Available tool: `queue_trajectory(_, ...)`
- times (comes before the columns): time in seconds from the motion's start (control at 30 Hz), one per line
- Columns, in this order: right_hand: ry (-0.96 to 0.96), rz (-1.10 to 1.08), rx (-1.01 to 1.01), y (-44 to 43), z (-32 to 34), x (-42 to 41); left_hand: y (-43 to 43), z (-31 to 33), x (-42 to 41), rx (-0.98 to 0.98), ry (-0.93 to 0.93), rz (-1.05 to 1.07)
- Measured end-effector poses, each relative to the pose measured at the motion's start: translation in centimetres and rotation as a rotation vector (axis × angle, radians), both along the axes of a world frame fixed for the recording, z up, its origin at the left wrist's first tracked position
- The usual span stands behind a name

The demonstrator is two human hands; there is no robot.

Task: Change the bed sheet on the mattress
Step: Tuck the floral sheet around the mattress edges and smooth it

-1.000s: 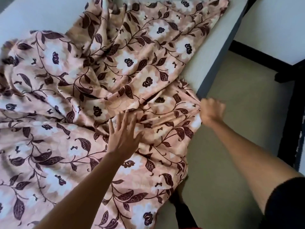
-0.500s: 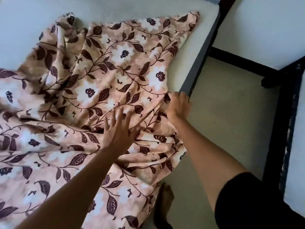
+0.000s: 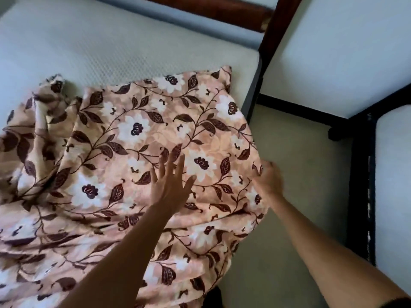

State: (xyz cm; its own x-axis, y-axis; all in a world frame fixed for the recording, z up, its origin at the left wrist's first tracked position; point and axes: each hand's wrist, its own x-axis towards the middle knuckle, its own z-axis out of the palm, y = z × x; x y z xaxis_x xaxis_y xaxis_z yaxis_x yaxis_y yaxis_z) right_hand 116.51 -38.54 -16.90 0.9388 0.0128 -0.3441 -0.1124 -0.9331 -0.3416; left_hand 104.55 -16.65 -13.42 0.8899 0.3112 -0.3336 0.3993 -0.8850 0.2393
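Head view shows the floral bed sheet [image 3: 138, 138] bunched on the near part of the mattress [image 3: 111, 47], its right edge spilling over the side toward the floor [image 3: 289, 196]. The left hand [image 3: 170, 185] lies flat on it, fingers spread; the right hand [image 3: 270, 178] curls round the fabric at the mattress's right edge. As I judge it, the overhanging weight could drag the loose sheet down, or a one-sided pull could set it crooked. Its long axis seems to run left to right, one corner pointing far right
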Motion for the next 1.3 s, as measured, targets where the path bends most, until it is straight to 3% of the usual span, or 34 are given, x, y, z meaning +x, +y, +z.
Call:
queue_trajectory(0.17, -0.039, -0.014, 0.119, 8.4, -0.1, 5.5, 1.0, -0.3, 7.4, -0.019, -0.016, -0.047)
queue_trajectory(0.3, -0.062, -0.126, -0.003, 9.9, -0.2, 9.8, 2.6, -1.4, 10.6, -0.023, 0.003, -0.079)
queue_trajectory(0.4, -0.176, -0.020, -0.098, 7.7, 0.3, 12.6, 3.8, -2.5, 11.7, 0.004, 0.018, -0.088)
queue_trajectory(0.47, -0.229, -0.107, -0.189, 4.1, 1.0, 14.6, 4.3, -2.9, 12.3, 0.011, -0.005, -0.104)
queue_trajectory(0.53, -0.176, -0.306, -0.271, 0.2, 1.7, 16.0, 4.6, -3.0, 13.0, -0.001, -0.019, -0.098)
queue_trajectory(0.6, -0.031, -0.352, -0.316, -2.5, 1.6, 16.4, 4.9, -2.9, 13.8, 0.009, -0.047, -0.091)
queue_trajectory(0.67, 0.033, -0.297, -0.191, -2.6, 0.6, 17.5, 5.1, -2.8, 14.9, 0.009, -0.045, -0.069)
queue_trajectory(0.87, -0.127, -0.129, 0.209, 5.8, 0.7, 23.8, 4.9, -2.2, 18.7, 0.013, 0.007, -0.048)
queue_trajectory(1.0, -0.060, 0.145, 0.048, 10.1, 0.1, 26.5, 5.1, -2.4, 21.1, 0.023, 0.030, 0.009)
queue_trajectory(1.2, -0.236, 0.463, -0.202, 9.7, 1.9, 30.9, 6.6, -3.2, 25.7, 0.214, -0.009, 0.107)
queue_trajectory(1.3, -0.286, 0.293, -0.270, 6.7, 3.4, 36.4, 6.4, -3.1, 27.5, 0.277, 0.012, 0.122)
